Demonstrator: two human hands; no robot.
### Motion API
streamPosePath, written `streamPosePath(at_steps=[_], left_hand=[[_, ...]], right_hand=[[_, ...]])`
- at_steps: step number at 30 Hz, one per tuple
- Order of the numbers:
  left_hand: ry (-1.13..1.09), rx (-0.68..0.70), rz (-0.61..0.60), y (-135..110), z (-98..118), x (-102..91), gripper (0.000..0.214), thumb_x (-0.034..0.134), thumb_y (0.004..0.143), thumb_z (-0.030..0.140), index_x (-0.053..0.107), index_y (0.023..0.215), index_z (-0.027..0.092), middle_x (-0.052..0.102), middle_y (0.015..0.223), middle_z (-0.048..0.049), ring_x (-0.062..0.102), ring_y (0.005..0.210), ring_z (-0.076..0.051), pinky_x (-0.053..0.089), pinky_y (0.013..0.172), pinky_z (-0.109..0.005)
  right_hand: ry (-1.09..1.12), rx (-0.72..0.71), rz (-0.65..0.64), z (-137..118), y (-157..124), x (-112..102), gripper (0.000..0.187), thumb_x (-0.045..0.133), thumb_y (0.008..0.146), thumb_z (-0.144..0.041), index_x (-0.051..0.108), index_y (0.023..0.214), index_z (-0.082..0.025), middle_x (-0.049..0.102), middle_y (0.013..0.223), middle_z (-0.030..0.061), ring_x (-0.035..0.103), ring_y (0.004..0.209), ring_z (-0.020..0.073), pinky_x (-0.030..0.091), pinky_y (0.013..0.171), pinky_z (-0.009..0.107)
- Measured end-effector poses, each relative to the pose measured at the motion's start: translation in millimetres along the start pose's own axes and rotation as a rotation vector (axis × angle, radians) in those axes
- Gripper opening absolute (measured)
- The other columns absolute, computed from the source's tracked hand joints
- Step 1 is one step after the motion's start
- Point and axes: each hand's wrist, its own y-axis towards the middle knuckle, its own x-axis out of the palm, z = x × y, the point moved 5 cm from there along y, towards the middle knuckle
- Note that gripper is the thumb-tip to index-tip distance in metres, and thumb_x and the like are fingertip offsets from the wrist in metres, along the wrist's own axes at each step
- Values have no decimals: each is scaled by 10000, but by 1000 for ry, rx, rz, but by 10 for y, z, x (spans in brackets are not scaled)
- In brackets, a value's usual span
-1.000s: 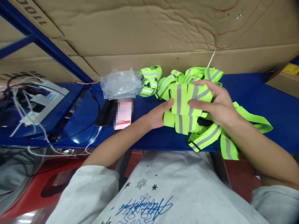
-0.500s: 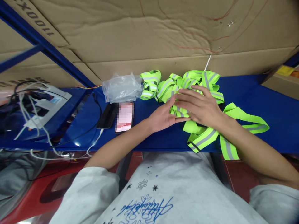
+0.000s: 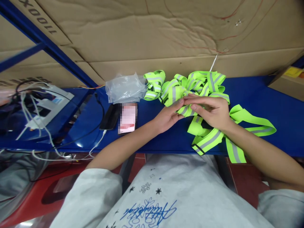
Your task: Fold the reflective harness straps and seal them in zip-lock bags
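My left hand (image 3: 167, 117) grips a neon-yellow reflective strap (image 3: 186, 110) with a grey stripe, thumb on top. Curled over the same piece from the right is my right hand (image 3: 210, 110), its fingertips meeting the left thumb and its own thumb bent inward. The right palm and fingers hide part of the strap. Just behind the hands lies a pile of similar reflective straps (image 3: 205, 83), bundled and looped. A loose strap length (image 3: 209, 141) with a black buckle (image 3: 198, 149) lies at the table's front edge and passes under my right forearm.
A crumpled clear plastic bag (image 3: 125, 88) and two phones, one dark (image 3: 110, 117) and one lit (image 3: 127, 118), lie left on the blue table (image 3: 152, 139). Tangled cables (image 3: 35, 107) sit farther left. Behind stands a cardboard sheet (image 3: 133, 38); a box (image 3: 288, 84) is at right.
My right hand has turned from lying flat over the strap, fingers spread, to a curled shape with the thumb showing. My left hand stays at the strap. The view has shifted slightly.
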Motion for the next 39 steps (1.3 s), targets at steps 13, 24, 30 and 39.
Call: streamPosePath(at_steps=[13, 24, 30, 39], left_hand=[[25, -23, -100, -2, -99, 29, 451, 907, 772, 499, 796, 1161, 298, 752, 1344, -48, 567, 1455, -323, 473, 1194, -486], [355, 99, -87, -126, 274, 169, 812, 800, 778, 738, 612, 1450, 322, 664, 1466, -93, 642, 1346, -333, 568, 1042, -456], [1098, 432, 367, -379, 1501, -728, 553, 760, 861, 634, 739, 1229, 221, 752, 1193, -61, 651, 1113, -264, 452, 1108, -450], [1378, 260, 920, -890, 2171, -2261, 446, 800, 754, 653, 602, 669, 262, 594, 616, -6, 500, 1092, -274, 301, 1172, -512]], right_hand=[[-41, 297, -83, 502, 126, -102, 574, 957, 653, -496, 786, 1151, -268, 779, 1110, 6, 729, 1041, 271, 627, 912, 396], [9, 275, 126, 288, 93, -147, 512, 970, 557, -336, 815, 1039, -255, 778, 943, -35, 702, 843, 212, 591, 848, 365], [216, 265, 393, 308, 142, -382, 519, 943, 535, -148, 853, 1034, -255, 817, 999, -4, 729, 793, 202, 603, 797, 353], [342, 274, 418, 260, 198, -351, 476, 948, 527, -144, 845, 983, -234, 809, 980, 10, 737, 812, 198, 625, 815, 342]])
